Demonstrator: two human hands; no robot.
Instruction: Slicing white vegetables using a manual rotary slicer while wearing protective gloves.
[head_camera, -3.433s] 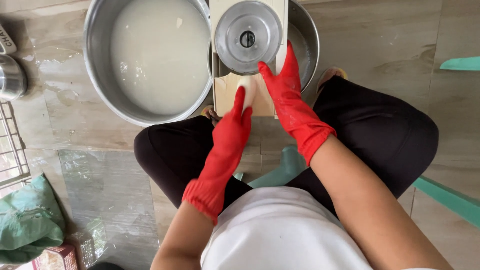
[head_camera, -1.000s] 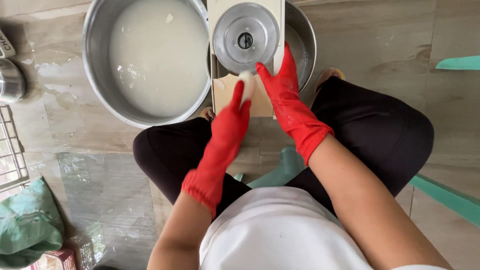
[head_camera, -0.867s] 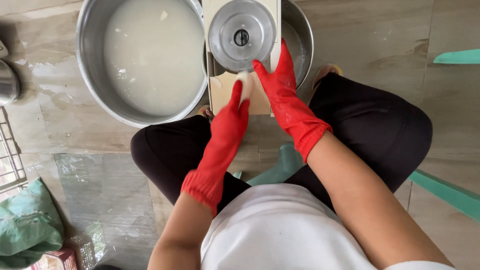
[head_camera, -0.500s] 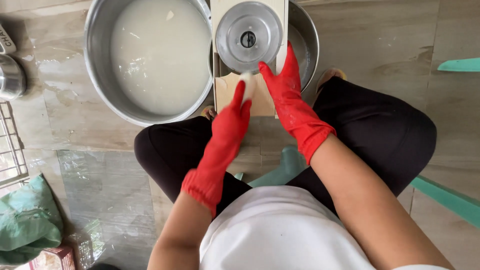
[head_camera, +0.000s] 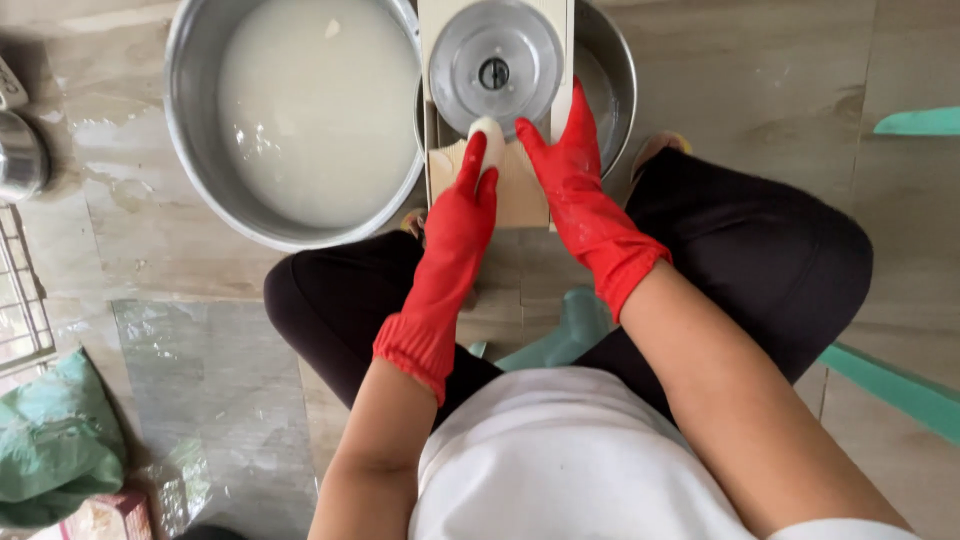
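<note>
1. Large steel basin (head_camera: 200, 150): stands on the floor, up and to the left of the left fingers, filled with cloudy white liquid. Apart from both hands.
2. Second steel basin (head_camera: 612, 90): sits beyond the right fingertips, mostly hidden under the slicer.
3. Slicer board (head_camera: 520, 195): pale board spanning that basin, directly beneath both sets of fingers.
4. Round metal disc (head_camera: 494, 68): mounted on the board just beyond the fingertips, with a dark hub at its centre.
5. Right hand (head_camera: 565, 170): red rubber glove, fingers straight and together, laid flat against the disc's lower right edge. It grips nothing.
6. Left hand (head_camera: 470, 205): red glove, fingers partly curled, pressing on the pale piece from the near side.
7. Pale piece (head_camera: 488, 135): a small whitish, rounded lump at the left fingertips, touching the disc's lower rim. Judged light, firm and wet, so likely slippery against rubber. Best held from behind with flat fingertips, kept clear of the disc edge, as little of it remains to grip.
</note>
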